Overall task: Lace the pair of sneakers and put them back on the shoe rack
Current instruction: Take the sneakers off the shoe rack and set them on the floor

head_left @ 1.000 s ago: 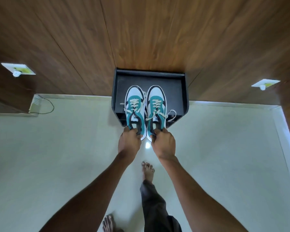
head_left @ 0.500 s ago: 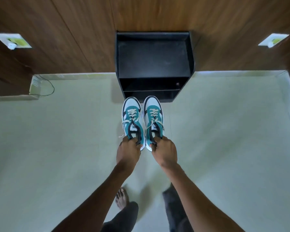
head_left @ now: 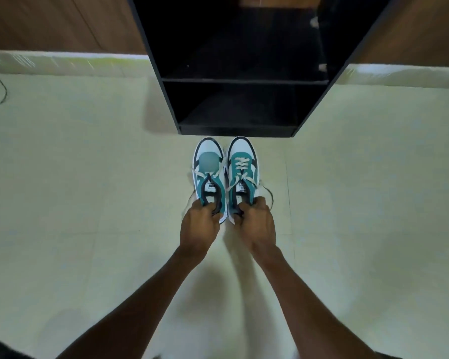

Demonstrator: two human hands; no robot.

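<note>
While both arms reach out in front, each of the hands holds one sneaker by the back of its opening. The left hand [head_left: 200, 224] has its fingers curled tight round the heel edge of the left sneaker [head_left: 209, 172]. The right hand [head_left: 257, 222] grips the heel edge of the right sneaker [head_left: 243, 172] the same way, with fingers hooked inside the shoe. The two sneakers sit side by side, just touching or almost touching, with their toes pointing away from the hands.

Both sneakers are white, teal and black. The right sneaker has cream laces [head_left: 240, 164] crossing up its front, and loose ends hang off near the right hand. The left sneaker's front is blurry, so I cannot tell how far it is laced; one lace crosses near its tongue.

Just past the toes, beyond the hands, stands the black shoe rack [head_left: 171, 104]. Its shelves look dark inside. The sneakers are in front of its bottom edge, not inside it. Under the hands is the pale floor [head_left: 88, 203]. A thin black wire [head_left: 0, 86] lies far off to the left of the left hand. A brown wooden wall [head_left: 49, 22] rises behind the rack.
</note>
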